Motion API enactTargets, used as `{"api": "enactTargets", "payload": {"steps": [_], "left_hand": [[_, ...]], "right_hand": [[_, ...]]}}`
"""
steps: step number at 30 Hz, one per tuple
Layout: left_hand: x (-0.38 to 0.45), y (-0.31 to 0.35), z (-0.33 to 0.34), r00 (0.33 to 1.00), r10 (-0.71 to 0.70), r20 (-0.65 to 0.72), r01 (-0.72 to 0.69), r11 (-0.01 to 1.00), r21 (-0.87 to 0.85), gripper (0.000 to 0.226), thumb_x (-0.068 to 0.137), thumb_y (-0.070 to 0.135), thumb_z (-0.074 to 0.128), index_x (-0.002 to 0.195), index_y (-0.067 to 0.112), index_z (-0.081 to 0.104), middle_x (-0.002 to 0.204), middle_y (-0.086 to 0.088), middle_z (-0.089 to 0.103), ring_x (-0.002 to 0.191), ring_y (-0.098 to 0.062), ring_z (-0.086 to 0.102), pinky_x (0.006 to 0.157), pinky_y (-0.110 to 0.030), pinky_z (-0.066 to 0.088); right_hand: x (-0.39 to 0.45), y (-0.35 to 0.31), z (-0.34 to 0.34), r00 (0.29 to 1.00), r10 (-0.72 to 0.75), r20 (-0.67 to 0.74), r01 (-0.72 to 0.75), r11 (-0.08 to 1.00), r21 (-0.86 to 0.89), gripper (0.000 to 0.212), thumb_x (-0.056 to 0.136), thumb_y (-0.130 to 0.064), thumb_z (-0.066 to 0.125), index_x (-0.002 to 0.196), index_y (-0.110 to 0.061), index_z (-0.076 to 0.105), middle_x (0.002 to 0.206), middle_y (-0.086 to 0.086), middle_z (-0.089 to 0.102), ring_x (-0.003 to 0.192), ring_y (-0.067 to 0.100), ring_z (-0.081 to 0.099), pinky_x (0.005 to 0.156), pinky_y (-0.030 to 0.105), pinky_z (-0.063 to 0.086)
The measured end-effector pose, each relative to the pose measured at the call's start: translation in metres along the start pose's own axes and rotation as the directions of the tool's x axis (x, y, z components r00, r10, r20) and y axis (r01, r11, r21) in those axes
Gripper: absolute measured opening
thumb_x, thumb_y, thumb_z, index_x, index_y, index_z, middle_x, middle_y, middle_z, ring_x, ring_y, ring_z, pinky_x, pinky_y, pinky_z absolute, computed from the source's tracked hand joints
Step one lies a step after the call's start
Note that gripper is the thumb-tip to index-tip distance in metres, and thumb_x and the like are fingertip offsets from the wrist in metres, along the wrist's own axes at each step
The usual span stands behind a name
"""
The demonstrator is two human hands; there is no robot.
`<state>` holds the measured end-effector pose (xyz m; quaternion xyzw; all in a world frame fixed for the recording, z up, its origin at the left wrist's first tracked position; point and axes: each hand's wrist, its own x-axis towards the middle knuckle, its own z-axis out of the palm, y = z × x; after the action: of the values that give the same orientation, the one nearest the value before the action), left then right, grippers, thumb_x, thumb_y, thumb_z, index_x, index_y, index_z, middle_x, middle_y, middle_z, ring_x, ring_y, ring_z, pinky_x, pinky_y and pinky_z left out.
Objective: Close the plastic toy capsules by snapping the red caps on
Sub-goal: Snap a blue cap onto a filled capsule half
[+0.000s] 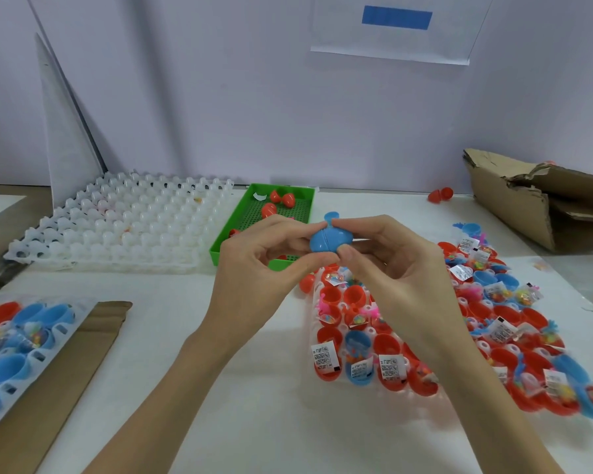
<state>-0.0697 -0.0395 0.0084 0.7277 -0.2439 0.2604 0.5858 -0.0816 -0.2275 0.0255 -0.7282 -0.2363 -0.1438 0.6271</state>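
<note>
While both hands meet at the centre of the frame, a blue capsule [330, 238] is pinched between them above the white table [240, 388]: the left hand [261, 261] holds its left half with thumb and curled fingers, the right hand [387, 265] grips its right half the same way. A seam runs down the middle of the capsule, and a small blue tab sticks up from its top.

Below and right of the hands a clear tray [374, 395] holds rows of open red and blue capsule halves [387, 343], many stuffed with small toys and white printed slips. A second tray of blue halves [24, 343] lies at the lower left edge, partly over a strip of brown cardboard [65, 381]. Just behind the hands sits a green tray [226, 241] with a few red caps [283, 198] in it. To its left, in the middle left of the frame, lies a white empty moulded tray [127, 224], with a white sheet [65, 145] leaning against the wall behind it.

A torn cardboard box [528, 200] sits at the right edge, and a loose red capsule [440, 195] lies on the table left of it. The wall [220, 97] behind is pale lilac-white, with a sheet of paper [396, 32] bearing a blue rectangle at the upper right.
</note>
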Motion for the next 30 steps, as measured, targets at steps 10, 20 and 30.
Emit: {"api": "enactTargets", "payload": {"steps": [10,20,30], "left_hand": [[-0.001,0.003,0.004,0.999,-0.006,-0.047,0.010,0.995,0.097,0.036,0.078,0.017,0.087,0.113,0.011,0.080,0.100,-0.001,0.075,0.089,-0.015,0.076,0.084,-0.027,0.062],[-0.009,0.008,0.019,0.963,0.254,-0.089,-0.184,0.862,0.473,0.031,0.077,-0.003,0.088,0.107,-0.002,0.079,0.099,-0.009,0.074,0.089,-0.013,0.067,0.086,-0.016,0.054],[-0.017,0.005,0.036,0.954,0.296,-0.037,-0.216,0.773,0.597,0.030,0.084,-0.004,0.083,0.114,-0.003,0.077,0.098,-0.011,0.070,0.089,-0.011,0.061,0.084,-0.014,0.050]], "right_hand": [[-0.006,0.001,0.010,0.996,-0.028,-0.088,0.013,0.985,-0.170,0.038,0.095,-0.009,0.067,0.125,-0.033,0.065,0.117,-0.019,0.070,0.108,-0.002,0.068,0.091,0.015,0.054],[-0.012,0.000,0.023,0.980,-0.014,-0.197,-0.019,0.986,-0.167,0.057,0.079,-0.023,0.083,0.133,-0.013,0.067,0.119,-0.009,0.073,0.104,-0.003,0.071,0.092,0.023,0.058],[-0.011,-0.002,0.022,0.982,0.016,-0.190,-0.082,0.933,-0.349,0.033,0.090,-0.019,0.075,0.123,-0.019,0.072,0.098,-0.019,0.072,0.090,-0.012,0.068,0.079,0.006,0.052]]}}
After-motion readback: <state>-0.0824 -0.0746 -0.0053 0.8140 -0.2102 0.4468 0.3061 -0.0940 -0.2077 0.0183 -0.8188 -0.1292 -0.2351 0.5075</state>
